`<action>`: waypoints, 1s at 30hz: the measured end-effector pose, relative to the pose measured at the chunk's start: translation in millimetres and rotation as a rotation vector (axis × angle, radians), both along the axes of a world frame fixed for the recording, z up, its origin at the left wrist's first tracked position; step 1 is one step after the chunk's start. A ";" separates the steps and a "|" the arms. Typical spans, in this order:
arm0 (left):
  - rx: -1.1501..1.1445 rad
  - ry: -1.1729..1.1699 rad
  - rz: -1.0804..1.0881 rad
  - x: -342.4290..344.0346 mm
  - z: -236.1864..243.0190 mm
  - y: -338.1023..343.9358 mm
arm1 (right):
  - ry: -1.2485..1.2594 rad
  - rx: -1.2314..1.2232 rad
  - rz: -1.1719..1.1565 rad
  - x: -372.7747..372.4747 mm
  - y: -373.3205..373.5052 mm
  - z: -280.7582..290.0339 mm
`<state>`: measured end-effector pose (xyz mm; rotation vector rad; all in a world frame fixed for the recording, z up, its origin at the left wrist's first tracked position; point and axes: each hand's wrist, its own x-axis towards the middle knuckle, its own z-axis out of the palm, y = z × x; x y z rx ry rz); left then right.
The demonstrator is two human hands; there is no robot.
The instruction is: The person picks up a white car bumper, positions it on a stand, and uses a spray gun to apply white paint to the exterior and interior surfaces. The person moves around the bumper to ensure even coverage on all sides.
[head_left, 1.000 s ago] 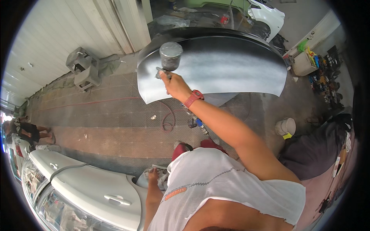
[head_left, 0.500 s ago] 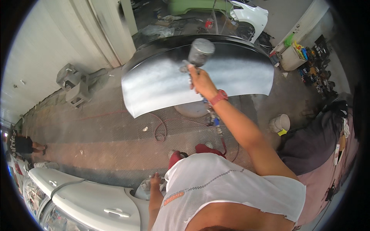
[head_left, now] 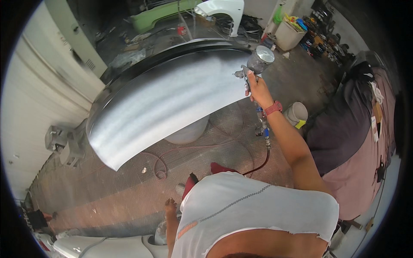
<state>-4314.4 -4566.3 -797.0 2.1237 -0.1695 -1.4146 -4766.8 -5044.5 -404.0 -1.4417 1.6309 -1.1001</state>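
Note:
My right hand (head_left: pixel 257 89) is closed around the grip of a metal spray gun (head_left: pixel 255 64) with a round cup on top, held at the right end of a large curved car panel (head_left: pixel 163 101). The panel is grey with a silvery sheen in faint bands and a dark far edge. A red air hose (head_left: pixel 261 159) hangs from the gun down past my red wristband. My left hand (head_left: pixel 171 209) hangs low by my white shirt, fingers loose, holding nothing that I can see.
A white pedestal (head_left: pixel 186 133) stands under the panel on a grated floor. A bucket (head_left: pixel 297 114) sits to the right beside a covered shape (head_left: pixel 344 129). White car bodywork (head_left: pixel 107 247) lies at the bottom left. A green panel and a white fender stand behind.
My right hand has swept the spray gun from the panel's left end across to its right end, and the view has swung with it.

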 end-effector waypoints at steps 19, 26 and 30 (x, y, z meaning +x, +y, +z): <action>0.228 -0.151 -0.299 -56.9 10.7 70.5 | 0.121 -0.076 -0.363 -150.9 -132.7 -27.9; 0.114 -0.254 -0.289 -56.5 -46.0 85.8 | -0.127 0.022 -0.073 -5.3 -74.6 5.8; -0.141 -0.261 -0.406 -23.6 -62.0 82.0 | -0.205 0.041 0.156 110.4 -26.6 16.1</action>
